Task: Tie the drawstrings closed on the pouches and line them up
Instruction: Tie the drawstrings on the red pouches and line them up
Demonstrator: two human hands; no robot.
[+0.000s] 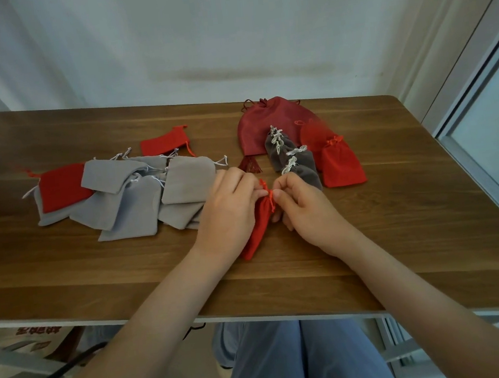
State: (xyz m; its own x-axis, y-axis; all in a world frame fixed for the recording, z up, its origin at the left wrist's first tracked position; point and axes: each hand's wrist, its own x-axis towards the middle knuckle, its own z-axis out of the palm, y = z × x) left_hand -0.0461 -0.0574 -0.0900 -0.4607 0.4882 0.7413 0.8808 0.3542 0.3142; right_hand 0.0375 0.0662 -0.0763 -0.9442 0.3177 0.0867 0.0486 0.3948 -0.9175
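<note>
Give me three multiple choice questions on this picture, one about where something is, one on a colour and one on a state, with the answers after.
1. Where does the pile of flat grey pouches lie on the table?
A. Left of the hands
B. Right of the hands
C. At the far right edge

2. What colour is the held pouch?
A. Grey
B. Blue
C. Red

3. In what state is the red pouch at the right of the row of tied pouches?
A. Flat and open
B. Gathered shut at the neck
C. Inside out

Answers:
1 A, the pile sits left of the left hand.
2 C, red cloth shows between that hand and the right hand.
3 B, its neck is bunched under a knotted cord.
</note>
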